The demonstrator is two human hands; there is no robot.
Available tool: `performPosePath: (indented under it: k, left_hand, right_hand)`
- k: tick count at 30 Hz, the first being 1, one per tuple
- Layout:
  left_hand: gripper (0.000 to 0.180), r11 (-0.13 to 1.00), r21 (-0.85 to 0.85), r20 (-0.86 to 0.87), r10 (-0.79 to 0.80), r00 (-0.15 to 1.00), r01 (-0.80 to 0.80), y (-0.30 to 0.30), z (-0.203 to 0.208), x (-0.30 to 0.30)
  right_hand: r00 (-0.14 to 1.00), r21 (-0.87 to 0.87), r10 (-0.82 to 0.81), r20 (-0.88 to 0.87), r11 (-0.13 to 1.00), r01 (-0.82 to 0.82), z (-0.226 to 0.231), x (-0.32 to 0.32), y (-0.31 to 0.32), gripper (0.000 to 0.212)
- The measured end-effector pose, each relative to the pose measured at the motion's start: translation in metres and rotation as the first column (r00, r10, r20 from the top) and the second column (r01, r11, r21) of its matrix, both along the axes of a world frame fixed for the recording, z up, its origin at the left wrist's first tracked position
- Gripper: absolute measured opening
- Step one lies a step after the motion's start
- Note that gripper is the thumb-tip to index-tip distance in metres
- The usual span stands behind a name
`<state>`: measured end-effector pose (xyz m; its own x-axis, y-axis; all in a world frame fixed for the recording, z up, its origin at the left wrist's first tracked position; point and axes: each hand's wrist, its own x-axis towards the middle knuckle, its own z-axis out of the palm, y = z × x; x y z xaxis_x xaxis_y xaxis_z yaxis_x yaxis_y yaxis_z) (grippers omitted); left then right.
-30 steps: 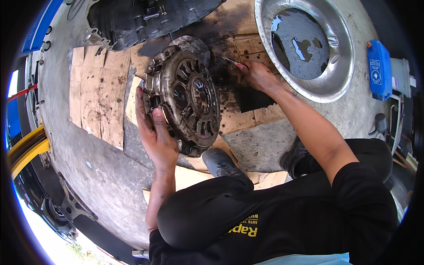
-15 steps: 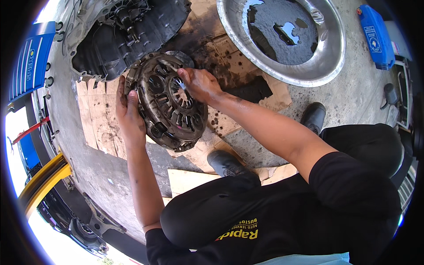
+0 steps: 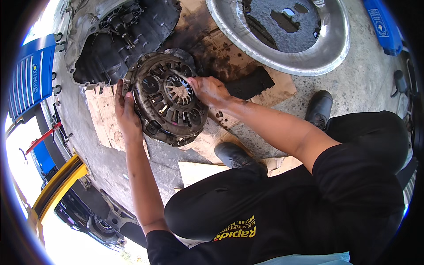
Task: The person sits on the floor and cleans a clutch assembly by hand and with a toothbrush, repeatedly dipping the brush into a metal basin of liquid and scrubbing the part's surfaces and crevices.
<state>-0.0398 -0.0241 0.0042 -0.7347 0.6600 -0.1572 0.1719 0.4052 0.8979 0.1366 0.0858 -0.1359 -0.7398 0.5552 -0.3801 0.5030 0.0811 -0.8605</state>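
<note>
Because the left hand (image 3: 129, 119) clamps thumb and fingers only along one side, the clutch cover (image 3: 165, 99) could, I judge, slip or tip if its grime proves slick. The right hand (image 3: 210, 92) has its fingers curled together at the face; whether they grip anything, I cannot tell. Tilted by the left edge of the stained cardboard (image 3: 227, 62), the round part looks grimy brown-black, slotted, with a bright toothed centre.
</note>
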Motion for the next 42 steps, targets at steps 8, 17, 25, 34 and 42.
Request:
performPosePath:
  k: [8, 17, 25, 34, 42]
  left_hand:
    - [0.050, 0.999, 0.050, 0.147, 0.014, 0.989, -0.021, 0.001, 0.001, -0.003]
    - [0.050, 1.000, 0.009, 0.130, -0.011, 0.991, 0.010, -0.008, 0.003, -0.003]
    - [0.053, 0.996, 0.083, 0.251, -0.010, 0.968, -0.011, -0.021, -0.001, -0.005]
    - [0.059, 0.993, 0.082, 0.189, -0.100, 0.977, 0.086, -0.022, 0.001, -0.006]
    - [0.062, 0.991, 0.065, 0.147, -0.122, 0.982, 0.114, -0.019, -0.002, -0.006]
  right_hand:
    - [0.995, -0.134, -0.095, 0.041, 0.986, 0.100, -0.013, 0.004, 0.009, 0.055]
    - [0.933, 0.002, 0.280, 0.225, 0.958, -0.288, 0.031, -0.029, 0.063, 0.057]
    - [0.852, 0.349, 0.437, 0.288, 0.781, -0.518, 0.063, -0.037, 0.103, 0.049]
    - [0.823, 0.878, 0.558, 0.107, 0.336, -0.342, 0.065, -0.078, 0.139, 0.032]
    - [0.598, 0.914, 0.725, -0.342, 0.404, 0.033, 0.045, -0.126, 0.146, 0.034]
